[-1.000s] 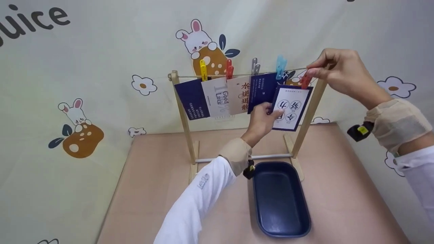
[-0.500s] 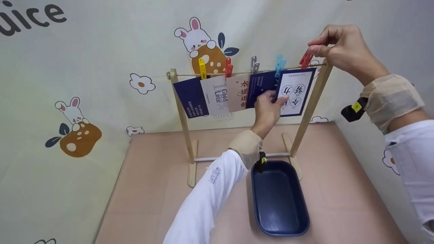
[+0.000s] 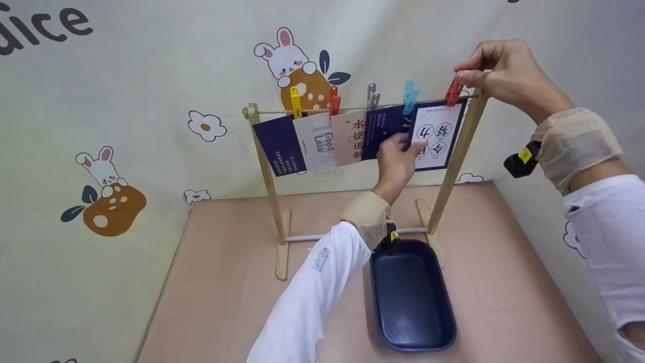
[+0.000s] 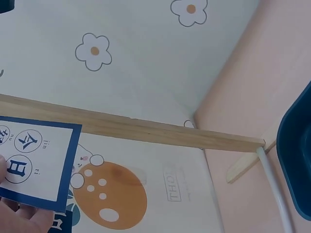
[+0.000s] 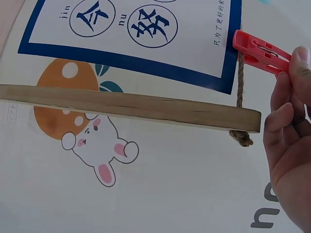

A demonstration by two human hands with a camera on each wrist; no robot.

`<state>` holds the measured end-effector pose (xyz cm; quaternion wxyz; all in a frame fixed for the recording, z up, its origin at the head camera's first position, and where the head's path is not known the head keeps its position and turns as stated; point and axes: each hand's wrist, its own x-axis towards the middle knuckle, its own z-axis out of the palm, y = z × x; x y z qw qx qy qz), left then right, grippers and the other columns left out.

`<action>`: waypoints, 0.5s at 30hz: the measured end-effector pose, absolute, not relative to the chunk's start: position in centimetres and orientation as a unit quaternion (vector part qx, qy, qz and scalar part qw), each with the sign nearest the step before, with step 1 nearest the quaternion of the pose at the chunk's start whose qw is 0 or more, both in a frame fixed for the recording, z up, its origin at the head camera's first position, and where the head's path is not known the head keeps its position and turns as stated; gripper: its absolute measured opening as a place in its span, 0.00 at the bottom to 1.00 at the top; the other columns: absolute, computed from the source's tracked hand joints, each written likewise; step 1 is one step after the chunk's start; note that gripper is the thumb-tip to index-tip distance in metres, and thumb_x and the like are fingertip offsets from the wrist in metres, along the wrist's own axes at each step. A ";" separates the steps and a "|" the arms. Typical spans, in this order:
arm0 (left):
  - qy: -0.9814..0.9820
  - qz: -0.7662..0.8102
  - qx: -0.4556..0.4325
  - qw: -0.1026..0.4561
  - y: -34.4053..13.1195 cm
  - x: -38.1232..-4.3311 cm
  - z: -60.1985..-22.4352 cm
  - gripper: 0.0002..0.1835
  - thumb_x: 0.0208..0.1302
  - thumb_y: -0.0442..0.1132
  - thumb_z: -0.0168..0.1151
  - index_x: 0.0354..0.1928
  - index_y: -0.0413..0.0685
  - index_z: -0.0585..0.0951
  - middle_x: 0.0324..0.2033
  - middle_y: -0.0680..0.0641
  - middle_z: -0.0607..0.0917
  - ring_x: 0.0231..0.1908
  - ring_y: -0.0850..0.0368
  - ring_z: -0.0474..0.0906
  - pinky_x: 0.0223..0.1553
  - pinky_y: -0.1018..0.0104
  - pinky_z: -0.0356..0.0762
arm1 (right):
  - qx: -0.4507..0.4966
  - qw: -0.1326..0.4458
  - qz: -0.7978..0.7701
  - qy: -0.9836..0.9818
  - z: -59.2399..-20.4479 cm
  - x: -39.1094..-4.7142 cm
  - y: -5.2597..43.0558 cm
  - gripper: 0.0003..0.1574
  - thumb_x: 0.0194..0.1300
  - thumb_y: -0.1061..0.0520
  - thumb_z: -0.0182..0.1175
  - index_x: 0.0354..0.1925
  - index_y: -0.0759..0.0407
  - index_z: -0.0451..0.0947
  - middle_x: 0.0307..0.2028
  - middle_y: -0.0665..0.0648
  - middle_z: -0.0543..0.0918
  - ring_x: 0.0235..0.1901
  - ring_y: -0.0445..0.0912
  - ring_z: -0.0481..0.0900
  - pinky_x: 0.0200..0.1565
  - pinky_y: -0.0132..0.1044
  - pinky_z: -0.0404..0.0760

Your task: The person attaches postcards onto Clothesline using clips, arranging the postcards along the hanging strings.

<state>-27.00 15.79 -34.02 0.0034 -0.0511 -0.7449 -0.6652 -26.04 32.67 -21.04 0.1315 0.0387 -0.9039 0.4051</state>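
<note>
My left hand (image 3: 397, 159) pinches the lower left edge of a white card with a dark blue border (image 3: 437, 133), thumb in front. With thumb and fingertips my right hand (image 3: 514, 78) pinches the tail of a red clothespin (image 3: 454, 92). In the right wrist view that clothespin (image 5: 261, 51) sits over the card's top edge and the twine (image 5: 240, 85). Left of this card, a dark blue card (image 3: 383, 133) hangs under a light blue clothespin (image 3: 410, 97), partly covered by my left fingers.
A wooden frame (image 3: 456, 166) carries the line. Other cards, including a navy one (image 3: 279, 146) and a cream one (image 3: 348, 138), hang from yellow (image 3: 296, 102), red (image 3: 334, 101) and grey clothespins (image 3: 373, 97). A dark blue tray (image 3: 448, 315) stands on the pink tabletop (image 3: 216, 282) in front.
The bordered card has risen to the line in my left hand. My right hand lifted the red clothespin up, then brought it slightly down onto the card's top edge.
</note>
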 end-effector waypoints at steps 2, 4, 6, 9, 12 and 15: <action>-0.739 -0.671 -0.054 0.007 15.7 -27.1 -34.0 0.13 0.62 0.36 0.70 0.47 0.38 0.85 0.42 0.41 0.90 0.37 0.57 0.86 0.33 0.77 0.77 | 0.039 0.127 0.409 -0.903 -21.1 -26.0 32.6 0.05 0.69 0.56 0.63 0.40 0.56 0.84 0.34 0.44 0.79 0.34 0.43 0.71 0.30 0.25 0.74; -0.733 -0.678 -0.057 0.006 15.8 -27.1 -34.0 0.13 0.62 0.35 0.70 0.47 0.37 0.85 0.41 0.40 0.90 0.36 0.58 0.85 0.32 0.78 0.76 | 0.041 0.126 0.406 -0.904 -21.2 -26.1 32.7 0.06 0.69 0.56 0.63 0.40 0.57 0.83 0.34 0.44 0.79 0.34 0.43 0.71 0.31 0.26 0.73; -0.726 -0.685 -0.057 0.005 15.9 -27.0 -33.9 0.13 0.61 0.34 0.70 0.47 0.37 0.85 0.41 0.40 0.90 0.35 0.59 0.85 0.31 0.78 0.76 | 0.043 0.123 0.403 -0.906 -21.2 -26.0 32.7 0.06 0.69 0.56 0.63 0.41 0.57 0.83 0.34 0.44 0.80 0.34 0.43 0.71 0.33 0.26 0.73; -0.725 -0.687 -0.051 0.003 16.0 -27.0 -33.9 0.13 0.61 0.35 0.70 0.46 0.37 0.85 0.40 0.40 0.90 0.34 0.60 0.85 0.31 0.78 0.76 | 0.042 0.119 0.395 -0.910 -21.3 -26.0 32.6 0.07 0.69 0.55 0.63 0.43 0.56 0.83 0.36 0.43 0.80 0.34 0.42 0.73 0.34 0.24 0.75; -0.730 -0.681 -0.044 0.005 16.0 -26.9 -34.1 0.13 0.61 0.35 0.70 0.46 0.38 0.85 0.40 0.41 0.90 0.34 0.60 0.84 0.31 0.78 0.77 | 0.032 0.108 0.390 -0.914 -21.5 -26.0 32.5 0.08 0.70 0.55 0.62 0.45 0.55 0.82 0.38 0.43 0.80 0.32 0.40 0.76 0.33 0.23 0.77; -0.735 -0.677 -0.038 0.007 16.0 -26.9 -34.2 0.13 0.61 0.36 0.70 0.47 0.38 0.85 0.40 0.41 0.91 0.34 0.60 0.84 0.32 0.77 0.76 | 0.024 0.095 0.370 -0.924 -21.6 -26.0 32.2 0.12 0.72 0.53 0.60 0.50 0.55 0.80 0.40 0.42 0.79 0.31 0.39 0.79 0.33 0.23 0.79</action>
